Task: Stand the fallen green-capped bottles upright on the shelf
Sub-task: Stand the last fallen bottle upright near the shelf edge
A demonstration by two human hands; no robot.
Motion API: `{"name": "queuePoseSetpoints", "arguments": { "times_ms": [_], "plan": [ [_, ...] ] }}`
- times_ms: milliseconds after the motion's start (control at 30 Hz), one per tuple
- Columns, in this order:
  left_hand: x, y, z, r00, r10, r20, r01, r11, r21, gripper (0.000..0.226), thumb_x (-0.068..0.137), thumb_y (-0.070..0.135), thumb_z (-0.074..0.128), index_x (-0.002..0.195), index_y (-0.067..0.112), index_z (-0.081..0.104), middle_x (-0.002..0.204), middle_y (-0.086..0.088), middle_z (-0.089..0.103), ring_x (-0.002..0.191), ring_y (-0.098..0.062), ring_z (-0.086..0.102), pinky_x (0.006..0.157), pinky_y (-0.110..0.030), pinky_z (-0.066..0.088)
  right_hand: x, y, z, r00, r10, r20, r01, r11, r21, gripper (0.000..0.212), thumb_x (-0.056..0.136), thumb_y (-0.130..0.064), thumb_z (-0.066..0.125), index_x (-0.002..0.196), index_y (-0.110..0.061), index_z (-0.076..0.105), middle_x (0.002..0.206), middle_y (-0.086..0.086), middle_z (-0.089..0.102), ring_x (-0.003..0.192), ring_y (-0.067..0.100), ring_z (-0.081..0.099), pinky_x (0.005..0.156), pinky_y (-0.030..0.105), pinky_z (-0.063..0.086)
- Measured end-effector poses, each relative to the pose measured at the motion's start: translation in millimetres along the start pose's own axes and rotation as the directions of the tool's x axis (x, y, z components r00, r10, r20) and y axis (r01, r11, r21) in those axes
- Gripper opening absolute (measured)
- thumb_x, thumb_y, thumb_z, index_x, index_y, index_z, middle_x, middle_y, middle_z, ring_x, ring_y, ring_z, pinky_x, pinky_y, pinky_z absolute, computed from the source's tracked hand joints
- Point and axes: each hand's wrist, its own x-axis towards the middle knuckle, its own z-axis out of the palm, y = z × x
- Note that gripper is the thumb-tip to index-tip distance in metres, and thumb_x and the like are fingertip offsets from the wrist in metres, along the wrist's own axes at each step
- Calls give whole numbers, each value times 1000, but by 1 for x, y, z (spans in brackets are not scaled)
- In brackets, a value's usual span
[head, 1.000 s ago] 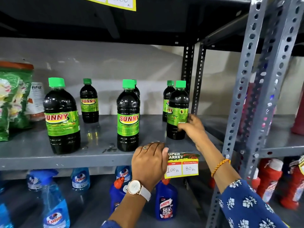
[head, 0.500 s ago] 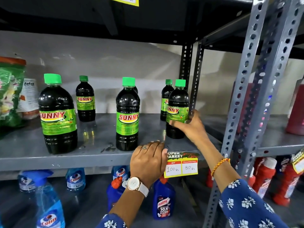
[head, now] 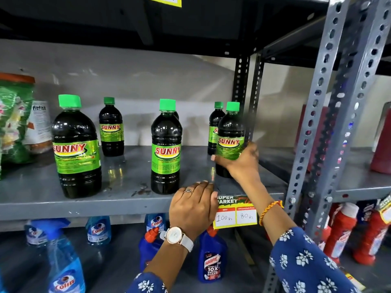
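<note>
On the grey shelf [head: 53,187] all the green-capped bottles in view are standing, so you are finishing up: keep the rightmost bottle [head: 230,132] flat on its base and turn its label outward before letting go. Your right hand [head: 241,163] is wrapping that bottle's lower body near the front right corner, while your left hand [head: 193,206] is resting curled on the shelf edge, holding nothing.

Upright bottles [head: 166,146] on shelf [head: 88,205]
</note>
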Motion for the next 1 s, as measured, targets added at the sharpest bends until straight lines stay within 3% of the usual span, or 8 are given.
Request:
{"name": "queuePoseSetpoints", "arguments": {
  "times_ms": [167, 333, 500, 700, 1000],
  "plan": [
    [-1, 0, 1, 1000, 3, -8, -3, 1000, 0, 35, 95, 29, 41, 91, 15, 73, 93, 0, 73, 82, -16, 67, 75, -31, 42, 2, 2, -7, 998, 32, 63, -31, 999, -14, 76, 60, -28, 84, 120, -8, 42, 119, 12, 61, 111, 30, 58, 88, 32, 45],
    [-1, 0, 2, 1000, 2, -13, -2, 1000, 8, 37, 96, 30, 39, 93, 16, 73, 94, 0, 73, 82, -15, 67, 75, -30, 41, -3, 5, -9, 996, -32, 83, 41, 993, -109, 77, 60, -34, 85, 119, -7, 44, 119, 12, 63, 112, 30, 58, 85, 30, 44],
    [-1, 1, 0, 1000, -7, -3, 7, 1000, 7, 35, 95, 30, 40, 93, 16, 73, 93, 0, 73, 81, -16, 67, 73, -31, 40, -15, 3, -15, 995, -73, 67, 79, 993, -93, 65, 61, -33, 84, 113, -11, 52, 111, 8, 67, 105, 26, 63, 79, 25, 42],
    [2, 2, -6, 1000, -27, 16, 27, 999, -26, 34, 95, 27, 41, 91, 15, 73, 92, 0, 73, 81, -17, 67, 72, -30, 38, -37, 1, -31, 993, -86, 81, 90, 995, -42, 61, 61, -32, 83, 113, -14, 55, 112, 6, 68, 102, 22, 63, 88, 34, 50],
    [4, 5, -11, 995, -65, 77, 70, 995, -67, 37, 96, 27, 39, 89, 14, 73, 92, -1, 74, 83, -17, 68, 74, -32, 40, -59, 2, -49, 990, -122, 76, 120, 992, 27, 53, 66, -27, 81, 113, -16, 58, 108, 1, 68, 86, 8, 55, 77, 21, 40]
  ]
}}
